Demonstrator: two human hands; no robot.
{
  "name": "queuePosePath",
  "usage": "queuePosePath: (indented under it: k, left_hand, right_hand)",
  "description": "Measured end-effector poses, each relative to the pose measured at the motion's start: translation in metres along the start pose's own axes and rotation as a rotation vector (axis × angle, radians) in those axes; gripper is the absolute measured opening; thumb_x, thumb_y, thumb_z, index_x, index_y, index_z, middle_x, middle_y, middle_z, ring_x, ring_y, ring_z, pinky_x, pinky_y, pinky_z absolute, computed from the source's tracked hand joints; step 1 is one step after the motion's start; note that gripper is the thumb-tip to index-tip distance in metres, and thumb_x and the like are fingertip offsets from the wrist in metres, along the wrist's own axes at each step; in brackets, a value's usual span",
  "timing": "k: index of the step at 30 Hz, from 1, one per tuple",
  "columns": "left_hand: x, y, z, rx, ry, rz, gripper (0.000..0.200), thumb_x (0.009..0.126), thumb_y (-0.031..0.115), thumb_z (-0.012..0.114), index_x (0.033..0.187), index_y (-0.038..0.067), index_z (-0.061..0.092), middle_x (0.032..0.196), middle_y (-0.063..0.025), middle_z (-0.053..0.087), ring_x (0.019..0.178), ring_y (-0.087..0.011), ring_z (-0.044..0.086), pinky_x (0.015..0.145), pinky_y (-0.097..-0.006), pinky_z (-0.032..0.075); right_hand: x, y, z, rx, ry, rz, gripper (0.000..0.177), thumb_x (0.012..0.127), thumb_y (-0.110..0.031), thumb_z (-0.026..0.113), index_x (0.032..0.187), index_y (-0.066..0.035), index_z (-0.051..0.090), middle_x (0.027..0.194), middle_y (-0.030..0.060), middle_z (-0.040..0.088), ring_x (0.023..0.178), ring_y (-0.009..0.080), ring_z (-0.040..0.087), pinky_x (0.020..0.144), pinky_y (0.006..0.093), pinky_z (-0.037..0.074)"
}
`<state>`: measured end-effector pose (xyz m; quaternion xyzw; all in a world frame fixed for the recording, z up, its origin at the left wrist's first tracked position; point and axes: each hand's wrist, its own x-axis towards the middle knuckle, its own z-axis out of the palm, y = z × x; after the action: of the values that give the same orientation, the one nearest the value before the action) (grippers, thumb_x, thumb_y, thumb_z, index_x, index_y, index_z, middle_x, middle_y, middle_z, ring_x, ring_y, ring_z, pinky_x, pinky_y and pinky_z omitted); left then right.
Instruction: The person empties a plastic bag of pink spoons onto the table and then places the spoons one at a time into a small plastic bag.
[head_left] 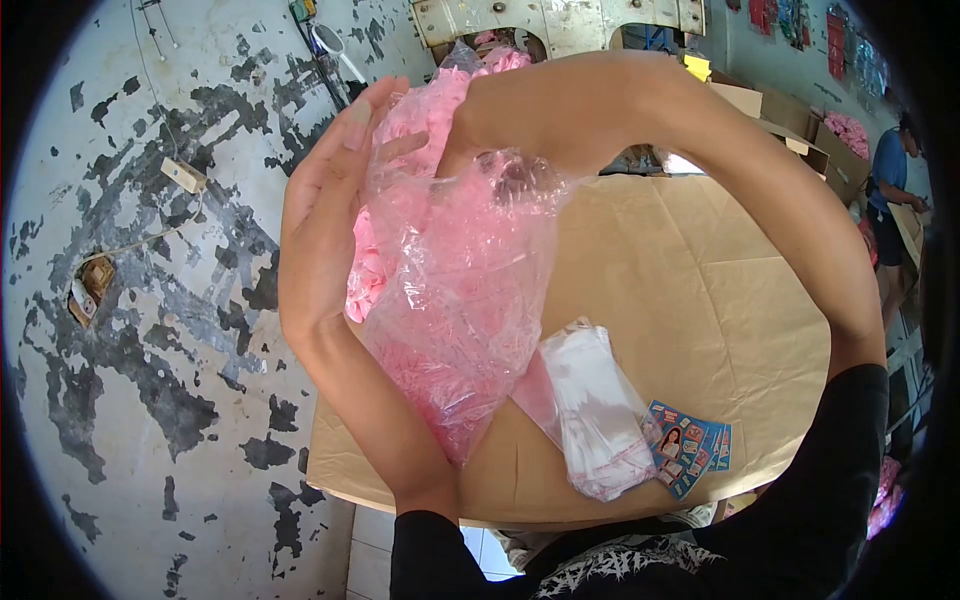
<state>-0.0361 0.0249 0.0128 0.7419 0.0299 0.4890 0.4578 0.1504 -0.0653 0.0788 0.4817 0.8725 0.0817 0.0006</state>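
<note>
A large clear plastic bag [470, 270] with pink contents leans over the left part of the table. My left hand [335, 180] lies along the bag's left side, its fingers stretched out and apart. My right arm [740, 120] arches over from the right, and its wrist dips at the bag's upper end. The fingers of my right hand are hidden by the plastic and the pink pieces. Soft, ruffled pink pieces [365, 265] show beside my left palm, with more pink pieces [425, 125] behind it.
Brown paper [700, 300] covers the table. A stack of clear plastic sleeves [600, 410] lies near the front, beside blue printed cards [690, 447]. Cardboard boxes [790, 115] stand at the back right. A person in blue [888, 170] stands at far right.
</note>
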Motion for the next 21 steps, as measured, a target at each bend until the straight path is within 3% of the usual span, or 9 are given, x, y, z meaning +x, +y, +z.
queuePosePath:
  k: [3, 6, 9, 11, 13, 15, 19, 21]
  left_hand:
    - [0.001, -0.001, -0.002, 0.013, -0.006, 0.019, 0.052, 0.103, 0.034, 0.049, 0.136, -0.006, 0.053, 0.138, -0.0165, 0.056, 0.118, -0.0225, 0.058, 0.104, -0.0351, 0.042]
    - [0.002, -0.003, -0.003, 0.021, -0.001, 0.034, 0.051, 0.103, 0.034, 0.049, 0.134, -0.006, 0.054, 0.138, -0.0163, 0.056, 0.122, -0.0206, 0.055, 0.106, -0.0343, 0.041]
    - [0.000, 0.000, -0.002, -0.006, -0.007, 0.025, 0.050, 0.103, 0.033, 0.049, 0.135, -0.006, 0.054, 0.138, -0.0159, 0.056, 0.125, -0.0201, 0.053, 0.108, -0.0339, 0.039]
    - [0.001, -0.001, -0.002, 0.009, -0.024, 0.038, 0.050, 0.103, 0.032, 0.049, 0.135, -0.006, 0.053, 0.138, -0.0157, 0.056, 0.127, -0.0200, 0.052, 0.108, -0.0339, 0.039]
    - [0.003, -0.006, -0.006, 0.072, -0.045, 0.073, 0.050, 0.103, 0.031, 0.049, 0.136, -0.006, 0.052, 0.137, -0.0155, 0.056, 0.127, -0.0198, 0.051, 0.107, -0.0339, 0.040]
    - [0.002, -0.005, -0.005, 0.075, -0.024, 0.057, 0.049, 0.103, 0.031, 0.049, 0.136, -0.006, 0.052, 0.138, -0.0148, 0.056, 0.128, -0.0203, 0.051, 0.108, -0.0342, 0.039]
    - [0.000, -0.001, -0.003, -0.061, -0.030, -0.007, 0.047, 0.104, 0.028, 0.049, 0.137, -0.006, 0.052, 0.139, -0.0132, 0.055, 0.131, -0.0208, 0.049, 0.110, -0.0335, 0.036]
    - [0.001, -0.003, -0.003, -0.076, -0.027, 0.002, 0.046, 0.104, 0.026, 0.048, 0.137, -0.005, 0.052, 0.140, -0.0127, 0.055, 0.132, -0.0209, 0.048, 0.112, -0.0335, 0.034]
  right_hand:
    - [0.002, 0.008, 0.000, 0.101, 0.191, -0.001, 0.024, 0.079, 0.002, 0.065, 0.103, 0.005, 0.069, 0.090, 0.0163, 0.071, 0.079, 0.0252, 0.067, 0.073, 0.0346, 0.052]
    - [-0.003, 0.007, -0.013, 0.184, 0.150, 0.088, 0.025, 0.079, 0.001, 0.066, 0.104, 0.004, 0.070, 0.088, 0.0153, 0.071, 0.077, 0.0219, 0.066, 0.073, 0.0305, 0.053]
    - [0.002, -0.005, -0.018, -0.119, 0.055, 0.175, 0.030, 0.080, 0.001, 0.066, 0.110, 0.002, 0.069, 0.087, 0.0118, 0.070, 0.076, 0.0191, 0.064, 0.073, 0.0280, 0.052]
    - [-0.003, 0.005, -0.002, 0.173, 0.158, -0.034, 0.030, 0.081, -0.002, 0.066, 0.111, 0.000, 0.068, 0.089, 0.0096, 0.069, 0.078, 0.0174, 0.063, 0.073, 0.0282, 0.051]
    - [-0.003, 0.009, 0.002, 0.323, 0.218, -0.100, 0.029, 0.084, -0.002, 0.064, 0.113, -0.001, 0.067, 0.093, 0.0086, 0.069, 0.083, 0.0163, 0.063, 0.074, 0.0287, 0.051]
    - [0.000, 0.008, -0.009, 0.327, 0.231, -0.013, 0.029, 0.088, -0.001, 0.060, 0.116, -0.001, 0.067, 0.100, 0.0089, 0.069, 0.090, 0.0160, 0.065, 0.078, 0.0296, 0.052]
    - [-0.013, -0.006, -0.048, 0.472, 0.085, 0.096, 0.027, 0.103, -0.020, 0.051, 0.114, 0.000, 0.066, 0.090, 0.0061, 0.070, 0.082, 0.0122, 0.065, 0.069, 0.0260, 0.052]
    - [-0.015, 0.003, -0.047, 0.540, 0.114, 0.072, 0.028, 0.104, -0.019, 0.048, 0.117, -0.001, 0.064, 0.096, 0.0088, 0.070, 0.084, 0.0136, 0.066, 0.071, 0.0268, 0.054]
